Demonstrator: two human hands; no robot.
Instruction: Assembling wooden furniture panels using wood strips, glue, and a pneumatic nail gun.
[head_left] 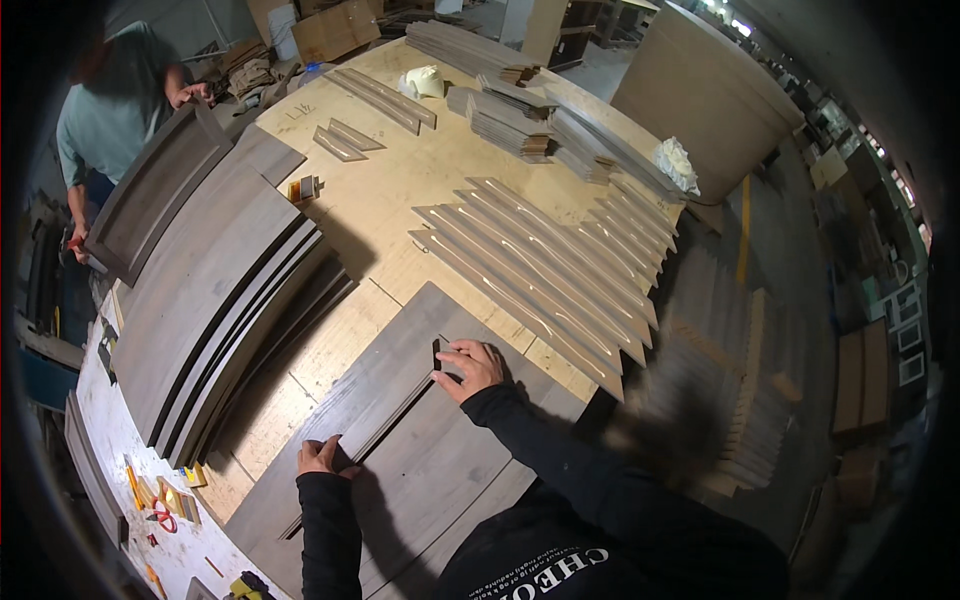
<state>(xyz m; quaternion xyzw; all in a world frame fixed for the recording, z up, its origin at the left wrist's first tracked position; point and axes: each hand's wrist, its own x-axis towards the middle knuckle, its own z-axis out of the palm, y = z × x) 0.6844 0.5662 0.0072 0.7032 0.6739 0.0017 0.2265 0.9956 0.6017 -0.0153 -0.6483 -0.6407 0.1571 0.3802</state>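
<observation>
A large grey-brown wooden panel point(440, 440) lies in front of me, with a narrow wooden moulding strip point(405, 402) running slantwise along it. My left hand point(322, 457) is closed at the strip's near-left part, thumb and fingers pressed down to it. Farther up on the right, my right hand point(472, 368) pinches the strip's far end, where a small dark piece shows at the fingertips; what that piece is I cannot make out. Beyond my right hand, several mitred strips point(540, 270) lie side by side with wavy pale glue lines on them.
Stacked panels point(215, 300) stand to the left. Past them a person point(125, 110) holds a framed panel point(165, 190). More strips in bundles point(505, 130) and a white bag point(422, 82) lie on the far table. Red-handled scissors point(162, 516) are at lower left; strips point(715, 365) are piled at right.
</observation>
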